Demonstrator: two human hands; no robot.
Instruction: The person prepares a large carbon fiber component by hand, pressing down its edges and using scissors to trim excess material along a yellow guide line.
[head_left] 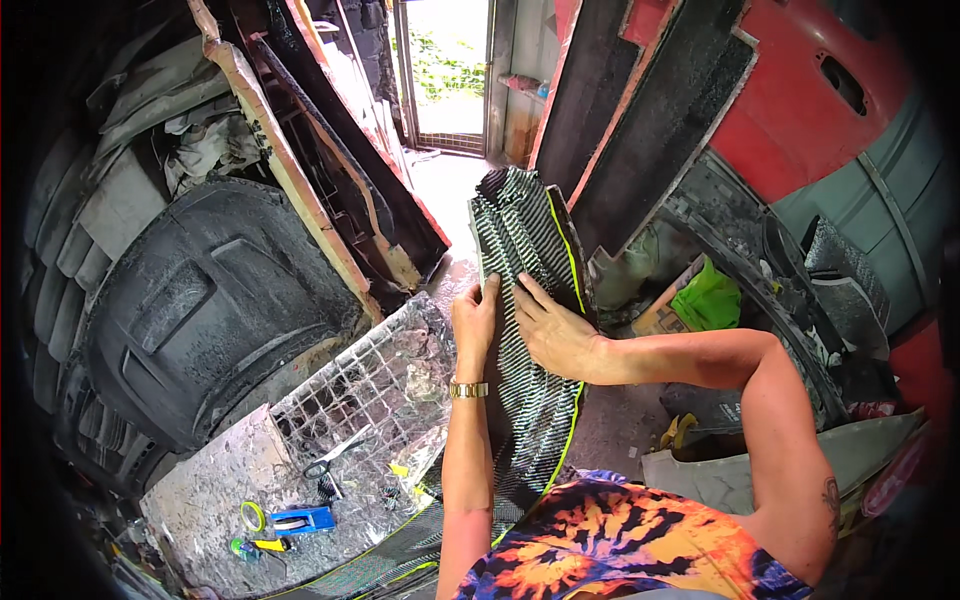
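A long curved piece covered in black-and-silver woven carbon fibre cloth [540,410] stretches away in front of me, with a yellow-green line along its right side. My left hand [474,318] is closed at the cloth's left edge, thumb lying along the top; its other fingers are mostly hidden. On the cloth's surface, my right hand [556,328] lies with fingers stretched out, pointing up and to the left. A metal-banded watch [468,390] circles my left wrist. Toward the far end the cloth bunches into folds.
Left of me, a littered work table [225,480] carries scissors [335,455], a blue tool [303,521] and a yellow tape roll [253,516]. A black hood-shaped panel [215,310] leans beyond it. Long dark moulds [660,130] stand at right, near a green bag [707,297]. A doorway [445,80] lies ahead.
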